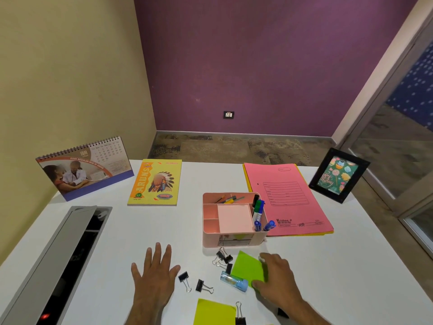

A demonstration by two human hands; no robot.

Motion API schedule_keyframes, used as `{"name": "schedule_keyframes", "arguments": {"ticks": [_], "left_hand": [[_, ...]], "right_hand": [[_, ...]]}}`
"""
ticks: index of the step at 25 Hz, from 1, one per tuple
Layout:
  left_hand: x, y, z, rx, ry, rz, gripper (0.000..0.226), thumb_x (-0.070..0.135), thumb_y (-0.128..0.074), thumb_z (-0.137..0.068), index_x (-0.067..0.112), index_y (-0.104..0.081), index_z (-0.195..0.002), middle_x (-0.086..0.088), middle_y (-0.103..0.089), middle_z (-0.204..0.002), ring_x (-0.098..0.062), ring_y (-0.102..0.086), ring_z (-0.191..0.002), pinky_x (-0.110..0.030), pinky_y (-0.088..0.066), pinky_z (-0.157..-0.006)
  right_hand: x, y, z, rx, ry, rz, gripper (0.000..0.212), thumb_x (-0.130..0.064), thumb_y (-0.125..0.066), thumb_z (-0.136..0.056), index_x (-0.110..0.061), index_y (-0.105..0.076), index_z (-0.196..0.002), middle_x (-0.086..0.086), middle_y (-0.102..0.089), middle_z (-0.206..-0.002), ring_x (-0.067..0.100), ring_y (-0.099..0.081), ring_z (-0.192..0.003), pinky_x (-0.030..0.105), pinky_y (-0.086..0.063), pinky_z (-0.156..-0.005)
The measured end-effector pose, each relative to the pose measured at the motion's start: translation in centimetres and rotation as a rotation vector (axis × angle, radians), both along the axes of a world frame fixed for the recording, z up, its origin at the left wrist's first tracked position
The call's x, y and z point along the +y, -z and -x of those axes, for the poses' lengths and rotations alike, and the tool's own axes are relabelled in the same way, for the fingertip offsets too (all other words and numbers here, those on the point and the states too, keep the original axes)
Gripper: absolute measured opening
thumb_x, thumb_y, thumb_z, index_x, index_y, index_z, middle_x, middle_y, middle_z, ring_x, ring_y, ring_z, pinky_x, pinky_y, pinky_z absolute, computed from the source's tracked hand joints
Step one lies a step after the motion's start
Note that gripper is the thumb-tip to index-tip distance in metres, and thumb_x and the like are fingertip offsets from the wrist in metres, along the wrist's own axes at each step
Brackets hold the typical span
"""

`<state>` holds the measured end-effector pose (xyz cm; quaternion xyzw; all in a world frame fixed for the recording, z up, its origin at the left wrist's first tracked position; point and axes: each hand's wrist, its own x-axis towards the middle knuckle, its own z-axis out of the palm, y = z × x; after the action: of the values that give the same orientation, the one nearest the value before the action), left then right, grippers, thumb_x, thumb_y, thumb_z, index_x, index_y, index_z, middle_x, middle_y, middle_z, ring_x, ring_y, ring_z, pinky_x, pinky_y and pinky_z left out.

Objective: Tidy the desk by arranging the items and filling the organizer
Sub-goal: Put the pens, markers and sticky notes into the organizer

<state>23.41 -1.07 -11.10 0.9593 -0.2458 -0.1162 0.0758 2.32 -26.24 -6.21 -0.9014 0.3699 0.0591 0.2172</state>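
A pink desk organizer (212, 240) stands mid-desk with a pink note pad, pens and several markers (259, 211) inside. In front of it lies a green sticky-note pad (248, 266); my right hand (277, 279) grips its right edge between thumb and fingers. My left hand (155, 275) lies flat on the white desk (117, 242), fingers spread, holding nothing. Several black binder clips (223, 258) are scattered between the hands, plus a small blue clear case (234, 280). A yellow-green sticky pad (214, 311) sits at the bottom edge.
A desk calendar (84, 170) stands at the far left, a yellow notebook (155, 182) beside it. Pink and yellow folders (288, 198) lie right of the organizer, a framed card (338, 175) beyond. An open grey cable tray (58, 259) runs along the left.
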Motion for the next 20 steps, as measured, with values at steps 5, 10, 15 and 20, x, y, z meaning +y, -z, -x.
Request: {"name": "schedule_keyframes", "arguments": {"ticks": [5, 10, 15, 20], "left_hand": [[-0.7, -2.6, -0.1, 0.173, -0.061, 0.024, 0.062, 0.059, -0.023, -0.099, 0.033, -0.014, -0.154, 0.005, 0.0, -0.164, -0.018, 0.004, -0.151, -0.056, -0.003, -0.117], [-1.8, -2.8, 0.5, 0.127, -0.092, 0.32, 0.059, 0.063, -0.041, -0.088, 0.028, -0.053, -0.134, 0.006, -0.051, -0.142, -0.02, -0.038, -0.137, -0.048, -0.027, -0.112], [-5.5, -6.0, 3.1, -0.035, 0.095, 0.712, 0.03, 0.049, -0.053, -0.086, 0.034, -0.062, -0.11, 0.018, -0.059, -0.115, -0.01, -0.048, -0.113, -0.028, -0.03, -0.091], [-9.7, -9.3, 4.8, 0.167, 0.307, 0.776, 0.051, 0.055, -0.066, -0.08, 0.036, -0.055, -0.126, 0.02, -0.054, -0.122, 0.0, -0.045, -0.115, -0.028, -0.042, -0.096]], "right_hand": [[-0.5, 0.3, 0.0, 0.148, 0.11, -0.039, 0.083, -0.06, -0.074, -0.049, -0.033, -0.048, -0.123, -0.006, -0.048, -0.11, 0.018, -0.048, -0.108, 0.032, -0.044, -0.08], [-0.8, 0.0, 0.1, 0.014, 0.14, -0.127, 0.057, -0.051, -0.079, -0.042, -0.034, -0.045, -0.085, -0.01, -0.043, -0.091, 0.011, -0.049, -0.084, 0.027, -0.044, -0.064], [-0.2, 0.8, 0.6, -0.327, 0.205, -0.111, 0.024, -0.025, -0.077, -0.072, -0.03, -0.054, -0.075, -0.008, -0.051, -0.097, 0.01, -0.052, -0.086, 0.022, -0.042, -0.07], [0.9, -1.2, 0.3, -0.705, 0.449, -0.542, 0.02, 0.003, -0.08, -0.071, -0.013, -0.071, -0.065, 0.003, -0.069, -0.076, 0.026, -0.062, -0.075, 0.036, -0.052, -0.065]]}}
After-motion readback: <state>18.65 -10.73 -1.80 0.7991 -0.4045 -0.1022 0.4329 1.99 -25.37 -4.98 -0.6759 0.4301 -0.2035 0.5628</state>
